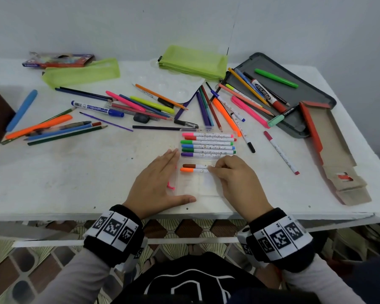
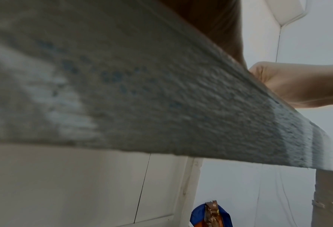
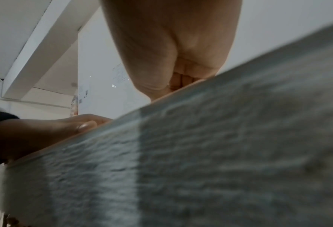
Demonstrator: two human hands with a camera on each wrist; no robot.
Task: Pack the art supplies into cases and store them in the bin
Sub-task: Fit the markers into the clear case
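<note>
- Markers, eight, lay in your clear plastic marker case (image 1: 198, 189); many pens stayed loose.
- Your left hand (image 1: 156, 183) lay flat, steadying; right hand (image 1: 235, 178) pinched the orange-capped white marker (image 1: 192, 170).

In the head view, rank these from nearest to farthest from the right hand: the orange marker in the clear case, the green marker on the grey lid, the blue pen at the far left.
1. Orange marker: at the right hand fingertips, inside the clear case.
2. Green marker: far right, on the grey lid.
3. Blue pen: far left edge of the table.
</note>
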